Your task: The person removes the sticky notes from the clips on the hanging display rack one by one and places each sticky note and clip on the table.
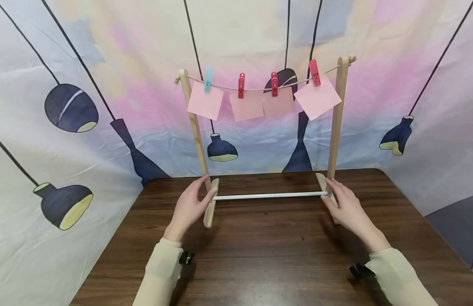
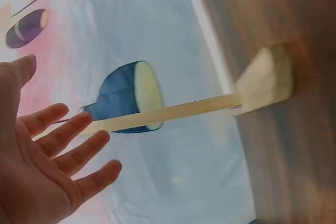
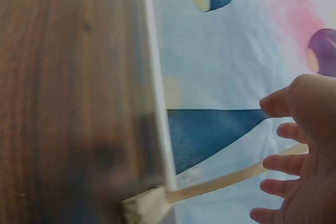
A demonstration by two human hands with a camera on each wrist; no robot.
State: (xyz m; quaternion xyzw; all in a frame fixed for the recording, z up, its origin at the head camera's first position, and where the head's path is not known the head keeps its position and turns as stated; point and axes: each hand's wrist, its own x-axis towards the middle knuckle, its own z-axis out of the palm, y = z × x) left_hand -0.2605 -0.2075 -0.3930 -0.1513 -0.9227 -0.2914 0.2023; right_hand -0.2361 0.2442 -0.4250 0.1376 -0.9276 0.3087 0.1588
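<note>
A wooden stand with a left post [image 1: 197, 131] and a right post [image 1: 336, 123] stands upright, a white rod [image 1: 267, 196] joining the posts low down. Twine [image 1: 229, 89] runs between the post tops. Pink paper squares [image 1: 206, 103] hang from it, one by a light-blue clothespin [image 1: 208, 80], the others by red clothespins [image 1: 241, 85]. My left hand [image 1: 187, 210] is beside the foot of the left post, fingers spread and holding nothing in the left wrist view. Near the right post's foot, my right hand [image 1: 347, 208] has loosely bent, parted fingers around nothing.
The stand's left foot [image 1: 209, 216] and right foot rest on a dark wood-grain table [image 1: 259, 250]. Behind it hangs a pastel cloth [image 1: 160, 140] printed with dark lamps. A grey shape [image 1: 458, 225] lies beyond the table's right edge.
</note>
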